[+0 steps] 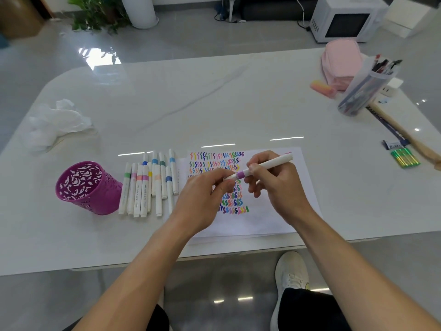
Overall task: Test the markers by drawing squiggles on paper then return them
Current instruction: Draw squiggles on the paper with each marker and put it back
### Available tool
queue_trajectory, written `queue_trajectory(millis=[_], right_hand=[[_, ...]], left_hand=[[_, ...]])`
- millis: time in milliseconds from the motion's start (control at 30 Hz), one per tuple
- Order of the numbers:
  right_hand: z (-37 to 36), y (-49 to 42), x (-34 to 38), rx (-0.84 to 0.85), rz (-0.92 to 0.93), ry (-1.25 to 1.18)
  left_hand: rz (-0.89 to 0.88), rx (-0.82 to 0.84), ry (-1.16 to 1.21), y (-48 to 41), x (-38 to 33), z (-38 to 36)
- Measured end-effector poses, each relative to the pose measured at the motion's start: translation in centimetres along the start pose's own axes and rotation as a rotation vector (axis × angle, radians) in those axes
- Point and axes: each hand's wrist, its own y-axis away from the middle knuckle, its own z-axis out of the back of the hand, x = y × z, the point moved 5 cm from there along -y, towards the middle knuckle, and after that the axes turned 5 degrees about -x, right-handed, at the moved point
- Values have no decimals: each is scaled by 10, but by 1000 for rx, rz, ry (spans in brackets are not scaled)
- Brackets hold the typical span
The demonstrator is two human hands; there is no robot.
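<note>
Where both hands meet, marker (267,164): probably light, rigid, slick; best held mid-barrel.
Left hand (202,197): pinches its 8 o'clock end.
Right hand (279,185): grips barrel above paper (274,218).

On the white paper sheet with coloured squiggles (274,211), my left hand (202,197) covers the middle rows. Its fingers hide the left end of the white marker with a purple band (267,164); capped or not, I cannot tell. Left of the sheet, the print on the row of white markers (148,187) is too small to read. Far right of the sheet, the pale wooden handle (408,137) runs off the frame edge.
</note>
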Motion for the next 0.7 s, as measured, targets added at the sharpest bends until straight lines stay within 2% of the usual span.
queue_trajectory(millis=[700], right_hand=[[-16, 13, -7, 124, -15, -139]], left_hand=[[-68, -33, -19, 17, 2, 18]])
